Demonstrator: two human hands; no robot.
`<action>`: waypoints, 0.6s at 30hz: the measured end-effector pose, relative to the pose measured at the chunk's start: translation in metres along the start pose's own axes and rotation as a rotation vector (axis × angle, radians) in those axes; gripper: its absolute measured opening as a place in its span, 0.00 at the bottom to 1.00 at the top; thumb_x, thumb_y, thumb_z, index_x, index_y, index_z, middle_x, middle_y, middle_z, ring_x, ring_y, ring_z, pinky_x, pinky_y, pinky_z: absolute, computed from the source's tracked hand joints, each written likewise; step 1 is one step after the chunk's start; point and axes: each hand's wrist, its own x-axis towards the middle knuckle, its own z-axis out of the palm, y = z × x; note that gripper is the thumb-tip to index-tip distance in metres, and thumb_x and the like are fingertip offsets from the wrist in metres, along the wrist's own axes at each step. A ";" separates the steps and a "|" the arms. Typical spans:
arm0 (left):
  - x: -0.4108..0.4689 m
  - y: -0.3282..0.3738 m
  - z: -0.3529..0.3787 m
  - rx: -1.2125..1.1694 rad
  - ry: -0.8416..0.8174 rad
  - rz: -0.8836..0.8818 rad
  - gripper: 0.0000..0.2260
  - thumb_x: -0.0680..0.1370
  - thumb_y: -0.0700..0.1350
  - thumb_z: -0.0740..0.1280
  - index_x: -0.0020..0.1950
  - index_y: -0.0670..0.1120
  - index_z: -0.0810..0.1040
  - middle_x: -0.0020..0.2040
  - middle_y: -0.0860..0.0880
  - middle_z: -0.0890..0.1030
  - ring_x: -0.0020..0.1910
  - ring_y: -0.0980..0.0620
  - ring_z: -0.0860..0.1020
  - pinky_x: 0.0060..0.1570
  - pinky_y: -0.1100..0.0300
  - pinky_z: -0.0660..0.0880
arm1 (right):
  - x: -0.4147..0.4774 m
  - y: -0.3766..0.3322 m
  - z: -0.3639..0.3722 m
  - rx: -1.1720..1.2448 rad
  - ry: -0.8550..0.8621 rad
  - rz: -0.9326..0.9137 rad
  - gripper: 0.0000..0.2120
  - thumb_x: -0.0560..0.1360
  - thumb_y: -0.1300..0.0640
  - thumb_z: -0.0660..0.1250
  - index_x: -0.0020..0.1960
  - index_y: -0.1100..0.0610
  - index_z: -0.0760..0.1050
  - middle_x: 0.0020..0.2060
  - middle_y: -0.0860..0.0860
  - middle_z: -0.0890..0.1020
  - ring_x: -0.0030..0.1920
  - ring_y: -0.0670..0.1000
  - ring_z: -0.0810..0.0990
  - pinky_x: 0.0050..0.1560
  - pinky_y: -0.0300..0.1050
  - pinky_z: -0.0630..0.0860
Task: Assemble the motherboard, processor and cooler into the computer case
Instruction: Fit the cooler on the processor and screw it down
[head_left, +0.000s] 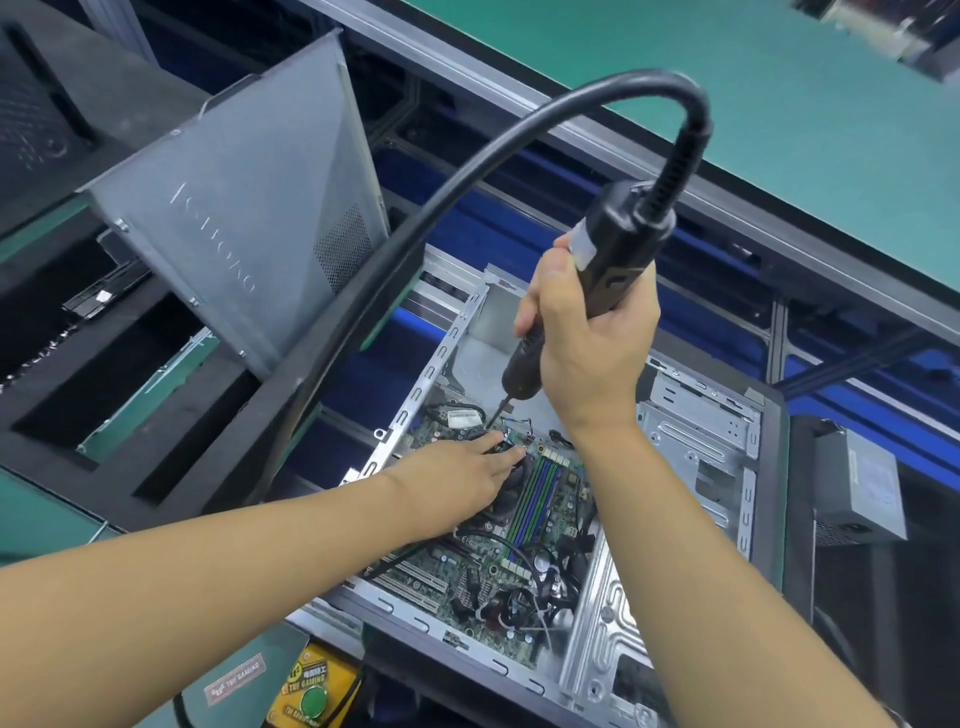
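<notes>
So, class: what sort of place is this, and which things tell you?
Probably a computer assembly workstation in a factory: a corded electric screwdriver in the right hand, an open case holding a motherboard, and green bench mats.

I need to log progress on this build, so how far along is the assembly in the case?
Done: the motherboard already lies inside the open computer case. In hand: the right hand holds the electric screwdriver, its tip down at the cooler, which the left hand rests on. Left: I cannot tell how many cooler screws remain; the side panel is off.
</notes>
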 end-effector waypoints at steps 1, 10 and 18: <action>0.001 0.000 0.000 -0.006 0.003 0.001 0.33 0.78 0.36 0.65 0.80 0.40 0.54 0.81 0.45 0.42 0.80 0.42 0.46 0.69 0.53 0.68 | 0.001 0.000 -0.002 0.016 0.008 0.006 0.08 0.75 0.52 0.67 0.47 0.54 0.70 0.29 0.50 0.76 0.26 0.57 0.75 0.32 0.48 0.73; 0.007 -0.003 0.008 -0.002 0.009 0.020 0.34 0.77 0.36 0.67 0.79 0.37 0.54 0.81 0.44 0.43 0.80 0.42 0.45 0.72 0.48 0.65 | -0.009 0.002 0.006 -0.007 -0.069 -0.010 0.09 0.73 0.52 0.70 0.44 0.52 0.70 0.30 0.56 0.74 0.28 0.64 0.74 0.33 0.60 0.74; 0.003 0.000 0.005 -0.050 0.014 -0.018 0.36 0.76 0.35 0.69 0.80 0.40 0.55 0.81 0.47 0.42 0.80 0.43 0.46 0.68 0.50 0.70 | -0.002 -0.004 -0.002 0.032 -0.073 0.040 0.14 0.74 0.54 0.67 0.48 0.65 0.70 0.34 0.67 0.75 0.27 0.58 0.75 0.34 0.44 0.73</action>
